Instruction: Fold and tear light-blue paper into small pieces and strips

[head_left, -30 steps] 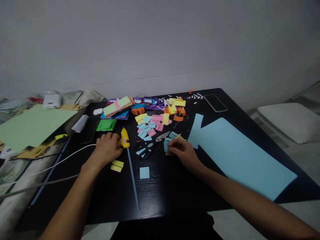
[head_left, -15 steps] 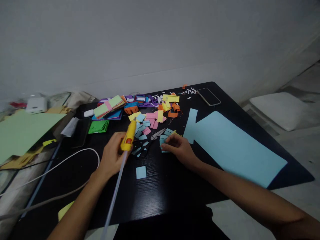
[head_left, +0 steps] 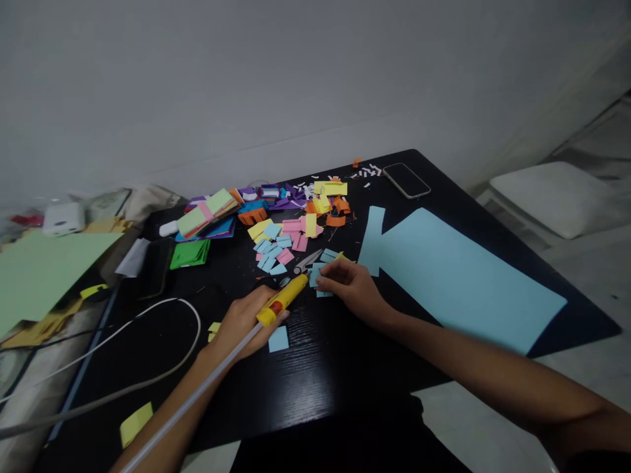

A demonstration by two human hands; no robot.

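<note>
A yellow glue gun (head_left: 283,301) with a long clear glue stick out of its back is gripped by my left hand (head_left: 249,320), its nozzle pointing right at a small blue paper piece (head_left: 313,276). My right hand (head_left: 351,286) pinches that piece between thumb and finger. Just behind the nozzle lie scissors (head_left: 308,261), their handles mostly hidden by my left hand and the gun. A blue paper square (head_left: 279,339) rests on the black table (head_left: 315,368) beside my left fingers. Folded blue pieces (head_left: 269,255) are scattered behind the gun.
Pink, yellow, orange and purple paper pieces lie toward the wall. A phone (head_left: 407,180) is at the back right, with a large blue sheet (head_left: 468,282) at right. Green packets (head_left: 190,253), a white cable (head_left: 197,322) and a pale green sheet (head_left: 49,269) are at left.
My left hand has moved right and turned the glue gun, bringing its nozzle down to the blue piece in my right hand. My right hand stays nearly in place. The view has shifted slightly.
</note>
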